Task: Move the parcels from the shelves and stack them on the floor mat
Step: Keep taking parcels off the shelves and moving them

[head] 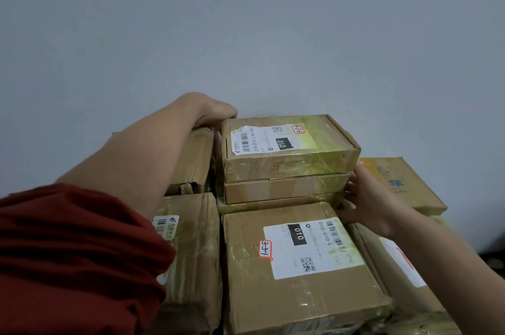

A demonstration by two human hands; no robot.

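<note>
left hand (211,111) fingers hidden behind top parcel (287,143) | right hand (369,198) fingers (348,189) flat against stack (284,188) | neighbouring parcels (191,162) hem both

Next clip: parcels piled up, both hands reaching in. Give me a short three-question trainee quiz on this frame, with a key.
1. True or false: the left hand is at the far left corner of the top parcel.
2. The orange tag on the near parcel reads: A) 3-3-1 B) 5-1-2 C) 1-4-4
3. Fill in: the right hand touches the thin parcel, directly under the top one, at its ____ end.
Key: 1 true; 2 A; 3 right.
</note>
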